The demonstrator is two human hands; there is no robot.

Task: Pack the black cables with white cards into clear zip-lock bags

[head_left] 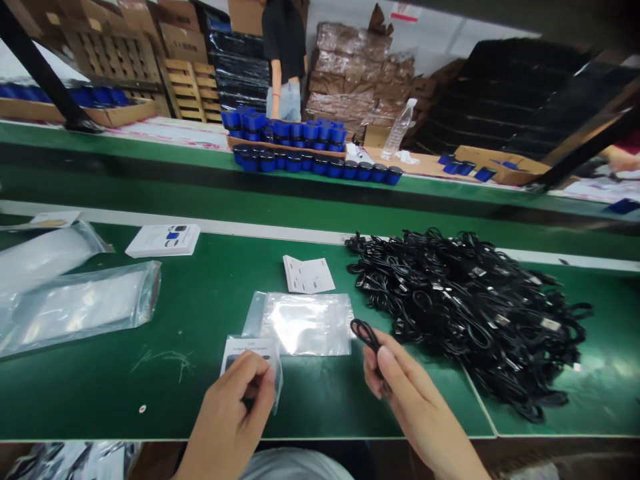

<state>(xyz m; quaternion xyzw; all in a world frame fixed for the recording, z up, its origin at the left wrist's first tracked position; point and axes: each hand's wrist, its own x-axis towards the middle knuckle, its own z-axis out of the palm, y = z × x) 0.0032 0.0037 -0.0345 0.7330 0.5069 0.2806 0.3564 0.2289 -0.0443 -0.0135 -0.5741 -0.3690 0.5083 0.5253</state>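
Our left hand (pixel 233 417) and right hand (pixel 415 400) stay well apart, just over the near edge of a green work mat (pixel 125 393). We pinch a printed white card (pixel 249 350) in the left hand, its far end standing up above our fingers. The right hand clamps a small coil of black cable (pixel 367 335) between thumb and fingers, close beside a big heap of black cables (pixel 465 313). Between our hands lies a clear zip bag (pixel 300 325), with a small white leaflet (pixel 309 275) just beyond it. Further left are two larger clear plastic bags (pixel 75 308) and a white printed box (pixel 165 240). Across a second green belt (pixel 200 177), blue-lidded containers (pixel 300 150) stand in rows on a cardboard tray. A co-worker (pixel 285 60) stands behind them, and another person's hand (pixel 623 160) shows at the right edge.
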